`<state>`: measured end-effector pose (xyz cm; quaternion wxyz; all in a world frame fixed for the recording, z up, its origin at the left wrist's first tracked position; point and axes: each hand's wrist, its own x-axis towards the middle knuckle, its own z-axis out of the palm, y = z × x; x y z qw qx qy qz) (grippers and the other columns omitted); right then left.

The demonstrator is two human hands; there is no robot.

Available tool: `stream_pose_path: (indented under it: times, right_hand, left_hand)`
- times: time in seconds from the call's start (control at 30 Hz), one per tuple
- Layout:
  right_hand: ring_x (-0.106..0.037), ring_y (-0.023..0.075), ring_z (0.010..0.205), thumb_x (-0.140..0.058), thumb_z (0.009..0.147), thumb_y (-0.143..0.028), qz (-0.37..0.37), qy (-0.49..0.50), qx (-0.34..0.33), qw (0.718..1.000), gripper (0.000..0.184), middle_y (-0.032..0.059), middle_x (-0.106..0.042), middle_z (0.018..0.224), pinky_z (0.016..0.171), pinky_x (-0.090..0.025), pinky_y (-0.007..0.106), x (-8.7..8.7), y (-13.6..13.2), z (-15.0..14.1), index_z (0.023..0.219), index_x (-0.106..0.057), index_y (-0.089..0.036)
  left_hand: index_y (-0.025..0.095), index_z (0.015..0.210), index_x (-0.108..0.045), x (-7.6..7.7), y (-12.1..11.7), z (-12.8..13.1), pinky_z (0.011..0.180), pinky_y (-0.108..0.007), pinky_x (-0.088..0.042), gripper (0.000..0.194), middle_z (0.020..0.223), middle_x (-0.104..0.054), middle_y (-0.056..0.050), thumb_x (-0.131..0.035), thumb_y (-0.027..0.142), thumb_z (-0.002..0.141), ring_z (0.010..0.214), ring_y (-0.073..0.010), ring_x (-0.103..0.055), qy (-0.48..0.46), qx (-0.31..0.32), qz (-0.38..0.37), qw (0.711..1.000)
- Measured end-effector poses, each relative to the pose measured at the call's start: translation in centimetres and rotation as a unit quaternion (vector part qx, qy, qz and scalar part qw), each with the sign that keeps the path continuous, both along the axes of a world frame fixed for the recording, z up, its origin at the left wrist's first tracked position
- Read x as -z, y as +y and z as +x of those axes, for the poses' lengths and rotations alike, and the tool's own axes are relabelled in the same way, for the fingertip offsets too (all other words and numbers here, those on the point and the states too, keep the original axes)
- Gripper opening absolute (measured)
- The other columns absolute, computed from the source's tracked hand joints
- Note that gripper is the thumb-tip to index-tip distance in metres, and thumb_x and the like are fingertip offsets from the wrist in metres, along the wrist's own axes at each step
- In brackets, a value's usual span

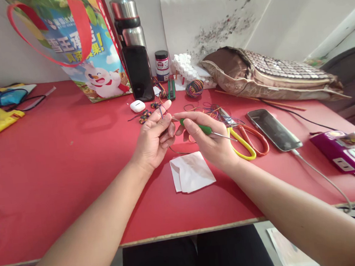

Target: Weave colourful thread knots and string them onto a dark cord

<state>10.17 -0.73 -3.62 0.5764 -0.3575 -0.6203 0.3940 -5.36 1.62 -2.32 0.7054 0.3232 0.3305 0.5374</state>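
Note:
My right hand [212,140] grips a crochet hook [206,129] by its green handle. The metal shaft sticks out behind toward the lower right, while the front tip meets my left fingertips. My left hand [150,141] is closed in a pinch, its index finger raised with a dark blue yarn strand [161,112] over it. Whatever work lies between the left fingertips is mostly hidden. Loose multicoloured yarn [208,110] trails on the table behind my right hand. Scissors [243,144] with yellow and red handles lie just beside that hand.
On the red table [59,172] are a folded tissue [193,174], multicoloured yarn ball [194,89], knotted pieces [145,116], earphone case [137,106] and charging phone [274,129]. Behind stand a gift bag [100,73], thermos [131,29] and upright phone [138,72]. A purple power strip [337,148] sits right.

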Motion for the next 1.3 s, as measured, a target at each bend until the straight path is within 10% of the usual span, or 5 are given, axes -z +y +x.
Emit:
stream_pose_path:
  times: [0.33,0.63,0.87,1.3]
  right_hand:
    - [-0.069,0.0156,0.068,-0.077,0.094,-0.052,-0.072,0.102,-0.045,0.991,0.029,0.0010,-0.073,0.078,0.067,-0.057,0.033,-0.3,0.2,0.1,0.100,-0.078,-0.024]
    - [-0.063,0.0124,0.057,-0.076,0.094,-0.053,-0.109,0.107,-0.068,0.986,0.031,-0.0001,-0.070,0.073,0.057,-0.053,0.030,-0.7,0.2,0.4,0.100,-0.078,-0.023]
    - [-0.062,0.0097,0.059,-0.068,0.101,-0.050,-0.018,0.009,-0.028,0.999,0.032,-0.0007,-0.070,0.074,0.058,-0.054,0.026,-0.1,0.1,0.2,0.103,-0.074,-0.018]
    - [-0.063,0.0105,0.068,-0.059,0.108,-0.033,0.088,-0.020,0.006,0.996,0.020,0.0031,-0.070,0.091,0.063,-0.055,0.027,0.7,-0.3,-0.5,0.113,-0.072,-0.019]
  left_hand:
    - [0.013,0.099,-0.079,0.2,0.6,-0.4,0.035,-0.010,-0.024,0.010,0.059,-0.063,0.001,-0.081,0.012,0.089,0.037,0.0001,-0.034,-0.023,0.011,-0.061,0.998]
    - [0.010,0.098,-0.081,0.0,0.8,-1.1,0.035,-0.010,-0.027,0.019,0.069,-0.067,-0.001,-0.083,0.006,0.080,0.045,-0.0012,-0.045,-0.079,0.079,-0.079,0.991]
    - [0.015,0.114,-0.078,0.4,0.6,-1.1,0.036,-0.014,-0.025,0.029,0.057,-0.064,0.002,-0.076,0.010,0.086,0.037,-0.0026,-0.030,0.006,0.050,0.036,0.998]
    - [0.016,0.159,-0.054,-0.3,0.2,-0.6,0.036,-0.013,-0.025,0.071,0.054,-0.061,0.003,-0.054,0.006,0.088,0.035,-0.0050,-0.025,-0.028,0.031,0.018,0.999]
